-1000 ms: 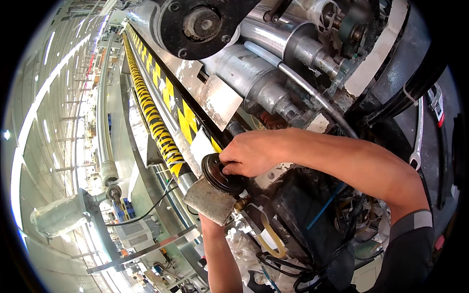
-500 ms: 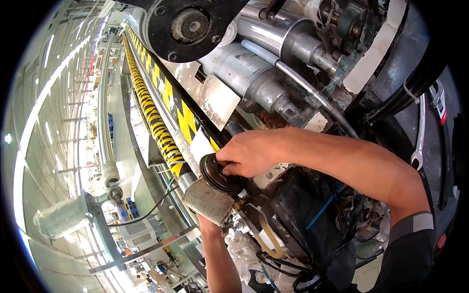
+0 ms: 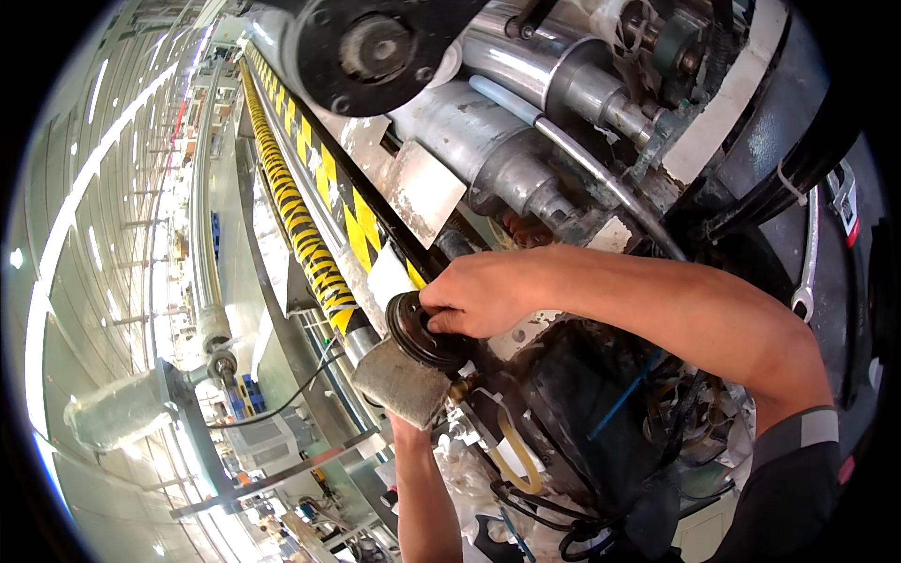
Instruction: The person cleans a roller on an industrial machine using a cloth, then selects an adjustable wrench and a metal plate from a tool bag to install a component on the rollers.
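Observation:
My right hand (image 3: 483, 293) reaches across from the right, with its fingers curled into the opening of a dark, round, grooved metal part (image 3: 408, 324). That part sits at the near end of the machine, against a grey, rough-faced block (image 3: 402, 383). Below the block, the wrist of my left hand (image 3: 413, 433) comes up from the lower edge. The fingers of that hand are hidden behind the block, so what they touch does not show. A brass fitting (image 3: 460, 388) sits just right of the block.
A yellow-and-black striped bar (image 3: 300, 230) runs away to the far left. Large steel rollers (image 3: 469, 131) and a black round-ended bracket (image 3: 375, 52) lie beyond my hands. Black cables (image 3: 572, 516) hang below. A wrench (image 3: 809, 253) rests on the right.
The view has shifted very slightly. My right hand stays at the round part, and my left hand remains behind the block.

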